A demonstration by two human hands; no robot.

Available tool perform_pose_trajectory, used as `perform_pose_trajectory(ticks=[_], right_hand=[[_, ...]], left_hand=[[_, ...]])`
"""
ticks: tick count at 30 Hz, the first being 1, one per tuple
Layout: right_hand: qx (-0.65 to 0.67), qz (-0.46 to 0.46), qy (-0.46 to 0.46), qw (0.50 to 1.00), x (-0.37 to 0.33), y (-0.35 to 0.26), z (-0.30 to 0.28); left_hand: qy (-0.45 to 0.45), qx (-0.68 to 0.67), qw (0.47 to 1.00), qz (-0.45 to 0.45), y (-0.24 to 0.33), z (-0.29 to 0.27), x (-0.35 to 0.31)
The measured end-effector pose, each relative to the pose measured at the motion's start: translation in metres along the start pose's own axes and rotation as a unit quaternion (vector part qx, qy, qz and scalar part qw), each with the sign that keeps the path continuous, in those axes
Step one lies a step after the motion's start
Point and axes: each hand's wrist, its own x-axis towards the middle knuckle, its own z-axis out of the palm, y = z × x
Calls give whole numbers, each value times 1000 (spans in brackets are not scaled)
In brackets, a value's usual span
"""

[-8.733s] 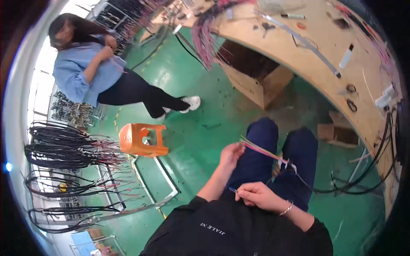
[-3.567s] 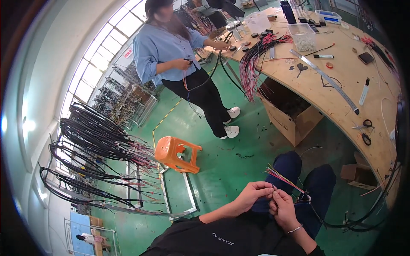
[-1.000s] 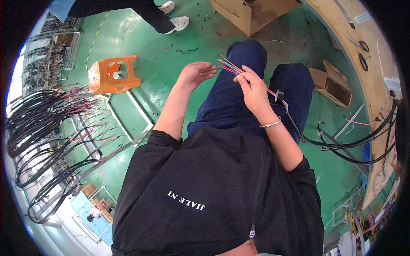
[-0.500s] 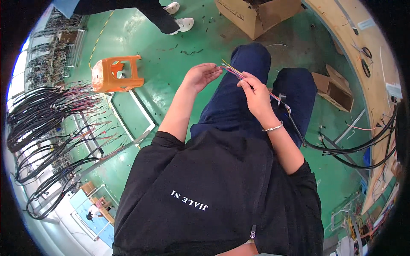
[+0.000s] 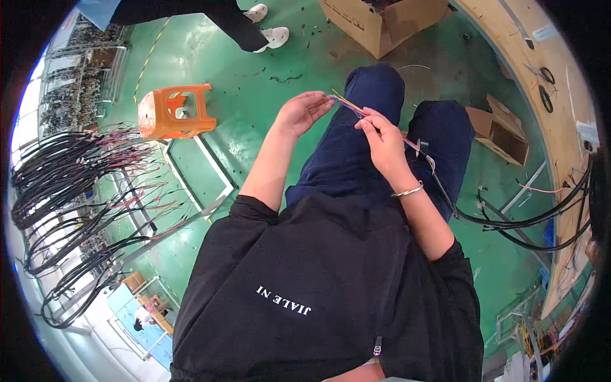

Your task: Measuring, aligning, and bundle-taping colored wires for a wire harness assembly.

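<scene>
Above my left thigh, a thin bundle of colored wires (image 5: 347, 104) stretches between my two hands. My right hand (image 5: 384, 140) pinches the bundle between thumb and fingers. My left hand (image 5: 303, 114) has its fingertips closed at the far ends of the wires; the exact grip is too small to make out. A yellow wire sticks up past the others. Behind my right hand the wires run into a black cable sheath (image 5: 444, 193), which passes over my right thigh and off to the right.
Black cables (image 5: 522, 225) hang beside the curved wooden table (image 5: 569, 95), where scissors (image 5: 545, 89) lie. Cardboard boxes (image 5: 398, 32) (image 5: 503, 137) stand on the floor. Left are an orange stool (image 5: 175, 113) and a rack of black wire harnesses (image 5: 60, 172). Another person's legs (image 5: 223, 25) show at the top.
Both hands stay nearly in place with the wires between them. My left hand has shifted very slightly to the right, and the wire ends lie a little differently at its fingertips.
</scene>
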Motion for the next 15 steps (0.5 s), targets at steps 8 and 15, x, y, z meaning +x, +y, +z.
perform_pose_trajectory(ticks=[8, 15], right_hand=[[12, 19, 0, 1000, 0, -1, -1], [12, 14, -3, 1000, 0, -4, -1]], left_hand=[[6, 30, 1000, -7, -3, -6, 1], [-10, -14, 1000, -8, -7, -12, 3]])
